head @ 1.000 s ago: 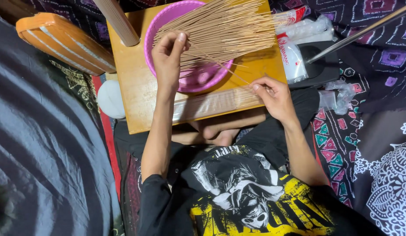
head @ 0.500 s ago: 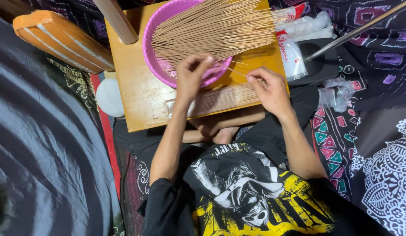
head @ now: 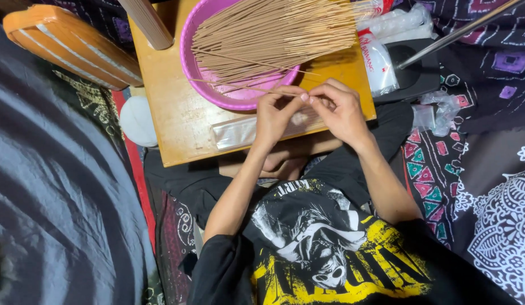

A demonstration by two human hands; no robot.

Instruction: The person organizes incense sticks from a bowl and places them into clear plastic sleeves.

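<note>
A big bundle of thin tan incense sticks (head: pixel 274 31) lies across a purple plastic bowl (head: pixel 195 73) on a small wooden board (head: pixel 172 118). My left hand (head: pixel 276 113) and my right hand (head: pixel 338 110) meet fingertip to fingertip over the board's near edge, just below the bowl. Both pinch a few thin sticks (head: pixel 245 87) that run leftward over the bowl's rim. Under my hands lies a long clear plastic sleeve (head: pixel 234 133), flat on the board.
An orange striped wooden object (head: pixel 70 45) lies at the upper left, a round white lid (head: pixel 138 121) left of the board. Clear plastic packets (head: pixel 386 51) and a black tray (head: pixel 415 76) with a long rod (head: pixel 460 31) sit right. Patterned cloth covers the floor.
My left hand left the stick bundle and came down toward me with a few sticks. My right hand moved left to meet it over the board's near edge.
</note>
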